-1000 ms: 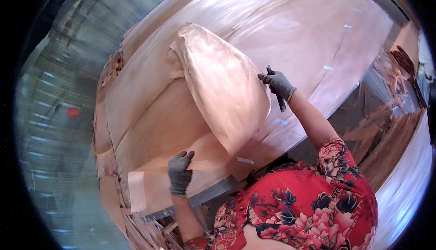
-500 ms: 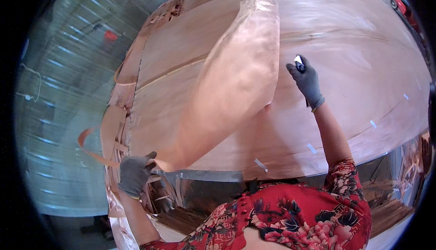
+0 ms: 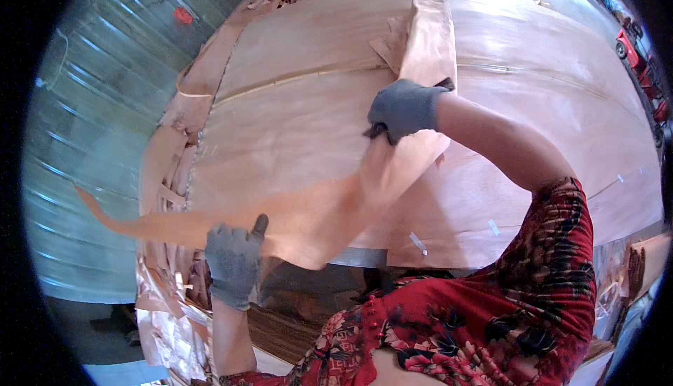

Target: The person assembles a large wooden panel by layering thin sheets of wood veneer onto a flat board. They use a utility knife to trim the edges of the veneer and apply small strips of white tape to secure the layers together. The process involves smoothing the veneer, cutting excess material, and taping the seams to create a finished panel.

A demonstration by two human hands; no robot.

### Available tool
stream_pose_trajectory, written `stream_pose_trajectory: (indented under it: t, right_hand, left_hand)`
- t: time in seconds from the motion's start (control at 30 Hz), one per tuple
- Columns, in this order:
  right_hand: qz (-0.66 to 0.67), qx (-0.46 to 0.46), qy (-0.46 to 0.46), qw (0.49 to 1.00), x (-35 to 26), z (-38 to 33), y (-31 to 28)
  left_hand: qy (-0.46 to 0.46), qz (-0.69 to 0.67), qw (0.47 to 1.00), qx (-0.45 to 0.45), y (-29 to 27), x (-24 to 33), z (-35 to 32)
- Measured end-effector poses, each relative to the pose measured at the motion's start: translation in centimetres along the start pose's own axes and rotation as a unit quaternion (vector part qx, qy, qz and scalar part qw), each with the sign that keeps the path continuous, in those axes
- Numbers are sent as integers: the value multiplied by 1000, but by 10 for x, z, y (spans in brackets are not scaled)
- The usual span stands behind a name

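A long, thin strip of wood veneer [image 3: 319, 207] bends across the work surface, its far end pointing away from me and its narrow tail curling out past the left edge. Close to the front left edge, my gloved left hand [image 3: 235, 260] is closed on the strip, thumb up. My gloved right hand [image 3: 405, 109] lies over the strip's upper part, fingers curled. Dark parts of a cutter [image 3: 377, 131] show at that hand; most of it is hidden by the glove. Beneath lies a broad stack of veneer sheets [image 3: 294, 127].
Torn veneer scraps [image 3: 186, 127] line the left edge, with more piled at the lower left. Short pale tape pieces [image 3: 418, 244] dot the near side of the sheets. A corrugated, translucent wall [image 3: 91, 176] stands at left. Red wheeled vehicles [image 3: 631, 53] are at far right.
My right hand has moved left with the cutter, onto the strip. My left hand has shifted slightly right. The strip has folded down, its near part swinging out to the left.
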State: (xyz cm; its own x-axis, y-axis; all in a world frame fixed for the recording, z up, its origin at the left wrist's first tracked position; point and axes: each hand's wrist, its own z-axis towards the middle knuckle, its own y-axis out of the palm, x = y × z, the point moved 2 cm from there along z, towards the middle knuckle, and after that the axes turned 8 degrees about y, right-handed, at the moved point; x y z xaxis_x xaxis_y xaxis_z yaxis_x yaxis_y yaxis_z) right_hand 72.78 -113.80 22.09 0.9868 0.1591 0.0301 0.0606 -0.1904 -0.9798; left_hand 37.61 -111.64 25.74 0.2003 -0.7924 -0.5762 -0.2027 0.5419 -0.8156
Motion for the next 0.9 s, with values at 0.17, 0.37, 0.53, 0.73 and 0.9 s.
stream_pose_trajectory:
  t: [0.17,0.37,0.53,0.73,0.9]
  right_hand:
    - [-24,325,203,923,5,-68,19]
    - [15,421,369,829,-68,-141,135]
    - [116,245,519,810,-153,-188,209]
    - [420,457,673,402,-202,-240,251]
    - [547,441,697,141,-197,-260,282]
  left_hand:
    - [-95,-37,985,137,58,-19,-7]
    - [-79,-73,976,192,155,20,11]
    - [-26,-305,931,201,227,59,8]
    - [18,-196,962,190,257,76,-18]
    - [14,-175,975,139,271,78,-18]
